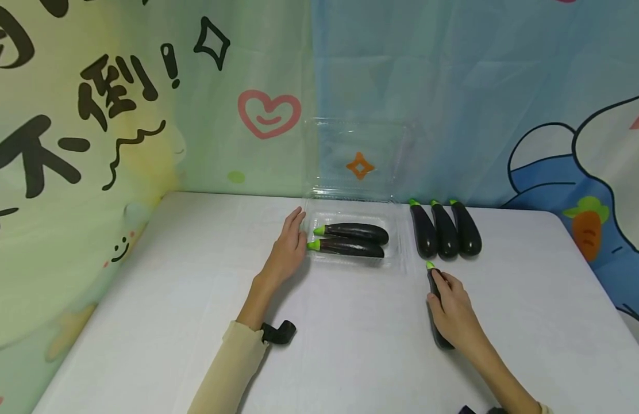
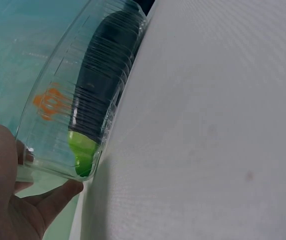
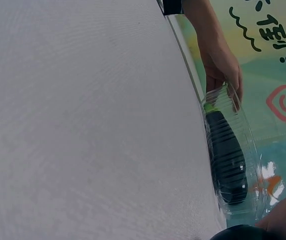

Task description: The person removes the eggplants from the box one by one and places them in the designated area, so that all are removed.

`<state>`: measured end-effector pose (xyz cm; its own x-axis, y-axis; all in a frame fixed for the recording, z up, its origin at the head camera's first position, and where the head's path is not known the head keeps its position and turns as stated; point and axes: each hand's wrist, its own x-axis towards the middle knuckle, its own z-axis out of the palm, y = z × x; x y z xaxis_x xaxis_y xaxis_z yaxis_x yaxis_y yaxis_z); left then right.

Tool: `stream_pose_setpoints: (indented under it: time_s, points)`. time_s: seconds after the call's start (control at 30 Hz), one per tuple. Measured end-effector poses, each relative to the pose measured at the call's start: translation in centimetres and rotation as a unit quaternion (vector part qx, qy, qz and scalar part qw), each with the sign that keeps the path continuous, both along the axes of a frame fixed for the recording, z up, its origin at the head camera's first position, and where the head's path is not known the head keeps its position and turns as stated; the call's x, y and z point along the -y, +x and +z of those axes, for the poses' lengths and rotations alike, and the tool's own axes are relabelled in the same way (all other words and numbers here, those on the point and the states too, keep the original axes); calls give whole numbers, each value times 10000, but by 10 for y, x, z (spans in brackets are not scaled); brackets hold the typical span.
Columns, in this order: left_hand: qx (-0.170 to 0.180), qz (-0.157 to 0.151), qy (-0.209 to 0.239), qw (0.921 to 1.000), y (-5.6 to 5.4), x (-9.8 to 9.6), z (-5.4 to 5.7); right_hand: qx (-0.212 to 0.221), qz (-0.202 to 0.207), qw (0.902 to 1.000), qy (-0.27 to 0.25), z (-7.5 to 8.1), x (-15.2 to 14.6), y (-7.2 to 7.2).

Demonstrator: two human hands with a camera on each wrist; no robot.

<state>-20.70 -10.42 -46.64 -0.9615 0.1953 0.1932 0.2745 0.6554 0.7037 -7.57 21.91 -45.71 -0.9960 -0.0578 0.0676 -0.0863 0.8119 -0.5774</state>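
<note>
Nearest me on the white table [image 1: 350, 345], a tan sleeve [image 1: 226, 371] with a black wrist mount [image 1: 280, 332] reaches in from the near left of the clear plastic box [image 1: 345, 214]. Off the box's near right corner, I can see the right hand [image 1: 456, 313] gripping a dark eggplant [image 1: 442, 339], its green tip pointing away. At the box's left end, the left hand [image 1: 287, 244] has its fingers extended, thumb apart, touching that end. Inside the box two eggplants [image 1: 353, 248] lie side by side, green ends to the left. Just right of it, three more eggplants [image 1: 445, 233] rest in a row. At the box's far edge its see-through lid [image 1: 360, 158] stands raised before a printed backdrop [image 1: 454, 86]
</note>
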Motion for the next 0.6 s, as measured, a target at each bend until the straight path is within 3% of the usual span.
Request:
stream_pose_setpoints:
  time_s: [0.6]
  points:
    - [19, -9, -16, 10000, 0, 0, 0, 346, -125, 9993, -1, 1, 2, 1]
